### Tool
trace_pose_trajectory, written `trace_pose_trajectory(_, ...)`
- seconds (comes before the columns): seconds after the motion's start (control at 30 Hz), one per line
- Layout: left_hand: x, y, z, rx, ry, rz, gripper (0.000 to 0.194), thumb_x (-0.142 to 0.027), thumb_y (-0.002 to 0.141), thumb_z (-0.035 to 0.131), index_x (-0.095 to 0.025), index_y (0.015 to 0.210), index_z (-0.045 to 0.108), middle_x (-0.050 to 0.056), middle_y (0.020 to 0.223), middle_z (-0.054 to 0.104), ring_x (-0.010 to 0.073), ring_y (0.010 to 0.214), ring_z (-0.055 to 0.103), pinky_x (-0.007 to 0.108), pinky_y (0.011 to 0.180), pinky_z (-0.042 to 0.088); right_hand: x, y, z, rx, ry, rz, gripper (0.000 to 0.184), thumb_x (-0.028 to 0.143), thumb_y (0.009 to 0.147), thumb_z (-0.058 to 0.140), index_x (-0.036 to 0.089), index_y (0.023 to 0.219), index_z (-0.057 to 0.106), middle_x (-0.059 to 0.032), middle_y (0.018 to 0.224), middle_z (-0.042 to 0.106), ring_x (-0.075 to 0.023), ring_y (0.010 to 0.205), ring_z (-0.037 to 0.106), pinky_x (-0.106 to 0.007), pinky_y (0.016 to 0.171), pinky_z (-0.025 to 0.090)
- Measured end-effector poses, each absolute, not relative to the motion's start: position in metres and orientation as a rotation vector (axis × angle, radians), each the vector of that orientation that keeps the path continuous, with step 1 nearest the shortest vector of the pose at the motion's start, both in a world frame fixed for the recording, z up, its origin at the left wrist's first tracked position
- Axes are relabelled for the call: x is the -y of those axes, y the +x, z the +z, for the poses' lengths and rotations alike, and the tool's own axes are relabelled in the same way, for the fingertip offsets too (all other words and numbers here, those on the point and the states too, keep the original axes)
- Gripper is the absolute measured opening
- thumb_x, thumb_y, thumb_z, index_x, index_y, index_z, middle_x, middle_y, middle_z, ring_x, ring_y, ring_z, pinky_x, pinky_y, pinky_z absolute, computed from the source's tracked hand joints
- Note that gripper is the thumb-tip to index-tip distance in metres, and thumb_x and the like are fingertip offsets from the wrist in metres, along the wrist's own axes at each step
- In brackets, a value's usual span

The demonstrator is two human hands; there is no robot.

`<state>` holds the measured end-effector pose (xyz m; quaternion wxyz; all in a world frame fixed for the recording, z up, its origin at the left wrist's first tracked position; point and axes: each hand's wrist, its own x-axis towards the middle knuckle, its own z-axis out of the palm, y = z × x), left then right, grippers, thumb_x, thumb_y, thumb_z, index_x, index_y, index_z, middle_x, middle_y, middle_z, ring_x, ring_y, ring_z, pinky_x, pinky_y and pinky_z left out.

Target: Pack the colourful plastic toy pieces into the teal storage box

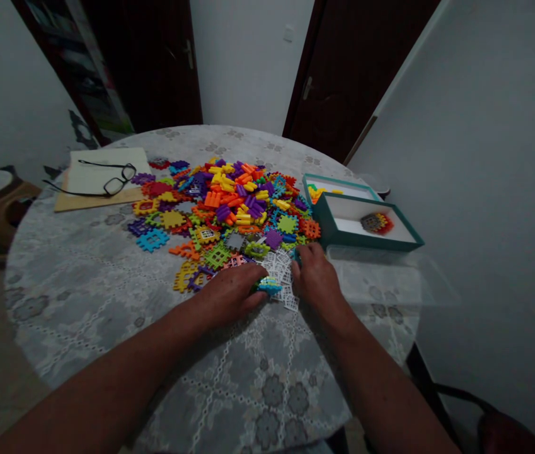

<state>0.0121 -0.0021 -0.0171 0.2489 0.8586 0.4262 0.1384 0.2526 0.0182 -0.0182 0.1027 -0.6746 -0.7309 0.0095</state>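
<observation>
A small stack of blue and green toothed plastic building pieces (268,286) is gripped in my left hand (232,293), with the thumb below and the fingers over the top. My right hand (315,275) is at the right front edge of the heap, its fingers curled down around a blue building piece (297,256) that is mostly hidden. Between my hands lie several white lattice pieces (282,268), flat on the tablecloth. Just beyond is a large heap of colourful building pieces (234,195), with toothed squares around orange, yellow and purple ribbed connectors.
A green-edged box (366,228) at the right holds a stack of grey, yellow and red pieces (377,222). Behind it sits its tray with yellow and green pieces (324,191). A clear plastic cover (380,274) lies in front. Black glasses (115,185) rest on paper (101,165) at the left.
</observation>
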Motion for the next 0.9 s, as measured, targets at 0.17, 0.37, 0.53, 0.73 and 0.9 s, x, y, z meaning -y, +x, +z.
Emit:
trace_pose_trajectory(0.17,0.003,0.010,-0.006,-1.135,2.360,0.320,0.018,-0.027,0.101,0.060,-0.025,0.119,0.063,0.010,0.121,0.073,0.0281,0.113,0.069,0.042,0.099,0.054,-0.017,0.251,-0.020,2.164,-2.063,0.028,0.035,0.026,0.105,0.067,0.019,0.140,0.066,-0.0163,0.139,0.060,-0.0255,0.108,0.070,-0.032,0.086,0.055)
trace_pose_trajectory(0.37,0.000,0.006,-0.002,-1.084,2.385,0.268,0.020,-0.026,0.101,0.057,-0.024,0.121,0.062,0.009,0.121,0.072,0.0265,0.112,0.068,0.040,0.099,0.054,-0.012,0.246,-0.016,2.193,-2.117,-0.013,0.039,0.029,0.107,0.062,0.022,0.145,0.064,-0.0156,0.139,0.060,-0.0245,0.104,0.072,-0.032,0.083,0.056)
trace_pose_trajectory(0.53,0.001,0.007,-0.002,-1.060,2.383,0.304,0.020,-0.024,0.101,0.056,-0.024,0.120,0.063,0.010,0.121,0.070,0.0270,0.112,0.068,0.041,0.099,0.054,-0.012,0.244,-0.013,2.189,-2.157,-0.028,0.042,0.033,0.108,0.060,0.023,0.149,0.062,-0.0160,0.145,0.059,-0.0246,0.106,0.073,-0.032,0.083,0.057)
trace_pose_trajectory(0.73,0.002,0.007,-0.009,-1.046,2.380,0.342,0.024,-0.023,0.102,0.056,-0.024,0.125,0.063,0.011,0.124,0.070,0.0278,0.115,0.068,0.043,0.102,0.055,-0.012,0.247,-0.015,2.231,-2.124,-0.016,0.037,0.028,0.108,0.057,0.023,0.144,0.066,-0.0125,0.131,0.067,-0.0240,0.105,0.072,-0.030,0.084,0.055)
trace_pose_trajectory(0.9,0.000,0.008,-0.013,-1.087,2.312,0.398,0.029,-0.027,0.102,0.060,-0.025,0.131,0.060,0.013,0.133,0.072,0.0304,0.123,0.068,0.047,0.107,0.054,-0.011,0.249,-0.016,2.222,-2.103,-0.016,0.040,0.037,0.108,0.061,0.022,0.145,0.065,-0.0144,0.139,0.063,-0.0245,0.107,0.071,-0.031,0.085,0.054)
